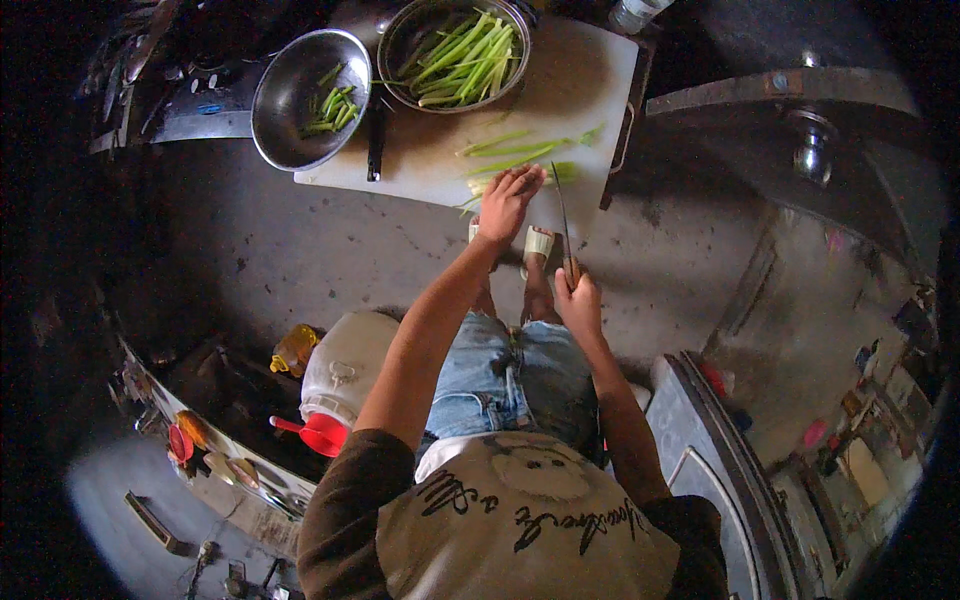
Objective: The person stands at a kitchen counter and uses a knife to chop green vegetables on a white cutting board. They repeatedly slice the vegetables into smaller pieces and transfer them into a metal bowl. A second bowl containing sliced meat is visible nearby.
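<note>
My left hand (511,201) rests with fingers together over a small bunch of celery stalks (561,172) at the near edge of a white cutting board (420,166). My right hand (580,301) grips the wooden handle of a knife (561,204). Its narrow blade points away from me, just right of my left fingers and beside the bunch. A few loose stalks (501,142) lie farther up the board. Long celery stalks (472,64) fill a metal bowl (385,64) at the back. Short cut pieces (337,109) sit in a second metal bowl (268,124) to the left.
A black handle (374,154) lies on the board between the bowls. The board has a metal side handle (625,139). Behind it stands a clear plastic bottle (636,13). Beside my left leg are a pale drum (352,352), a red dipper (324,433) and a yellow oil bottle (296,349).
</note>
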